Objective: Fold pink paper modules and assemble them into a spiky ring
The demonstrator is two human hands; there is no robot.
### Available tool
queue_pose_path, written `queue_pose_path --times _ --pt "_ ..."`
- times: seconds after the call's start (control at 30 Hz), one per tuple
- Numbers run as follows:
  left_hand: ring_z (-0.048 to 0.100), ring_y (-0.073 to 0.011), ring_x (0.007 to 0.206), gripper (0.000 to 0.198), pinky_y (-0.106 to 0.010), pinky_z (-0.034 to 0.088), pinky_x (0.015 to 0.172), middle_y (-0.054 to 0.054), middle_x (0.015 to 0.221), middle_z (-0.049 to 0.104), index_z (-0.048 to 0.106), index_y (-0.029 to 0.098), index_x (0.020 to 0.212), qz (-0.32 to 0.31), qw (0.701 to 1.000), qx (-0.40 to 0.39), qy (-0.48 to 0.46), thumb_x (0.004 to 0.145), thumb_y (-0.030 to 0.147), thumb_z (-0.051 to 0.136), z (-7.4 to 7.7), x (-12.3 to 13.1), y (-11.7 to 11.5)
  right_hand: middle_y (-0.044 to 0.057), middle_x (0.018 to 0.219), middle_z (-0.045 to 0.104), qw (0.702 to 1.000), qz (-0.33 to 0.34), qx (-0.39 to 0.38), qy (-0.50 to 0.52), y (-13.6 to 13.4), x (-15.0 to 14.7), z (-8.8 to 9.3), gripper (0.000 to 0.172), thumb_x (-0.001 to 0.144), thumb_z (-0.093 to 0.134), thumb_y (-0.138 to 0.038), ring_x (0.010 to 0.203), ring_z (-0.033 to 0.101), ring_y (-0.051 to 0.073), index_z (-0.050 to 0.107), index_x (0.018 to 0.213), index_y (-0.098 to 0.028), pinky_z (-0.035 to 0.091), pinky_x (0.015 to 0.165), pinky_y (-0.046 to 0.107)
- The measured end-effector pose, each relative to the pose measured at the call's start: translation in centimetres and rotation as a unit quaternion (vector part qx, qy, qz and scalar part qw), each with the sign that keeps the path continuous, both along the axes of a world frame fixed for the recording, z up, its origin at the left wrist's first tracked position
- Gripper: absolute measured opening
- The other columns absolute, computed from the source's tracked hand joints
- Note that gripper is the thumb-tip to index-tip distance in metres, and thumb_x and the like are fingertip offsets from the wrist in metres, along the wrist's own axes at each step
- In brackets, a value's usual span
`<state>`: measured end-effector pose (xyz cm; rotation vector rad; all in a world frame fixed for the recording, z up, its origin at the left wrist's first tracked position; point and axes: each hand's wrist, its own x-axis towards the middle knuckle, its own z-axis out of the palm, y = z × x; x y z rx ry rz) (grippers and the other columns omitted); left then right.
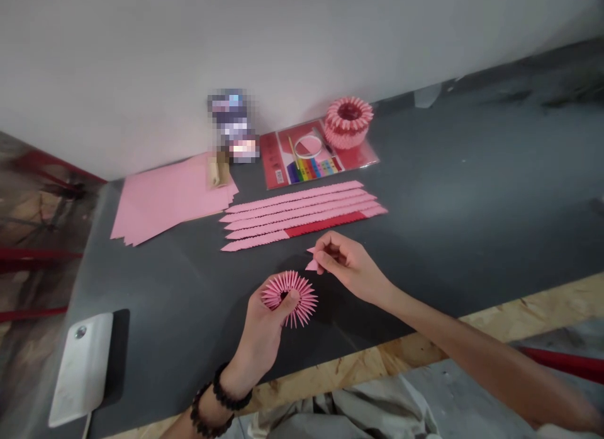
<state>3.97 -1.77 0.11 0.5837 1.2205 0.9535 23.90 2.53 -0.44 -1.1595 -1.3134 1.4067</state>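
Observation:
My left hand grips a round pink ring of folded paper pieces, its thumb laid over the ring's middle and its fingers hidden beneath. Just up and to the right, my right hand pinches a small pink folded paper piece with two pointed ends, apart from the ring. Beyond both hands, several long strips of interlocked pink paper pieces lie side by side. The nearest strip has a red section.
Pink paper sheets lie at the left, with a small tan item on them. Behind the strips, a taller pink paper ring rests on a red packet. A blurred-out object stands by the wall. A white device with a cable is near left.

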Motion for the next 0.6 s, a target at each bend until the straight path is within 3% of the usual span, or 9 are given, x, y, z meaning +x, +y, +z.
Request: queue_pose_path --times 0.13,0.3,0.5,0.6 --pt "0.067 -0.0164 0.083 0.042 -0.03 0.055 0.084 -0.005 0.09 0.076 0.076 0.012 0.1 0.004 1.0 0.007 0.021 0.068 0.033 0.094 -0.04 0.04 0.0 0.002 0.091 0.074 0.998 0.022 0.014 -0.051 0.13 0.08 -0.25 0.018 0.097 0.061 -0.032 0.066 0.063 0.011 0.075 0.101 -0.022 0.048 0.061 0.026" --pt "0.068 -0.0171 0.087 0.042 -0.031 0.055 0.087 -0.007 0.095 0.077 0.076 0.013 0.103 0.004 0.999 0.017 0.029 0.07 0.032 0.093 -0.32 -0.05 -0.07 0.003 0.081 0.075 0.999 0.036 -0.021 0.004 0.23 0.0 -0.61 0.019 0.093 0.065 -0.032 0.066 0.067 0.013 0.078 0.099 -0.02 0.055 0.065 0.028" --pt "0.069 -0.0183 0.087 0.04 -0.032 0.056 0.086 -0.007 0.096 0.077 0.075 0.014 0.105 0.008 0.999 0.03 0.022 0.075 0.036 0.089 -0.13 0.01 0.04 0.003 0.083 0.076 0.998 0.019 -0.039 0.034 0.11 -0.21 -0.44 0.02 0.089 0.072 -0.036 0.07 0.069 0.014 0.078 0.1 -0.02 0.058 0.069 0.03" --pt "0.073 -0.0218 0.092 0.031 -0.034 0.057 0.09 -0.008 0.101 0.079 0.077 0.017 0.106 -0.028 0.986 0.11 0.119 0.082 0.036 0.083 -0.09 -0.4 -0.09 0.005 0.088 0.076 0.998 -0.002 -0.02 0.052 0.03 -0.36 -0.39 0.02 0.09 0.072 -0.038 0.074 0.071 0.015 0.076 0.097 -0.019 0.059 0.069 0.029"
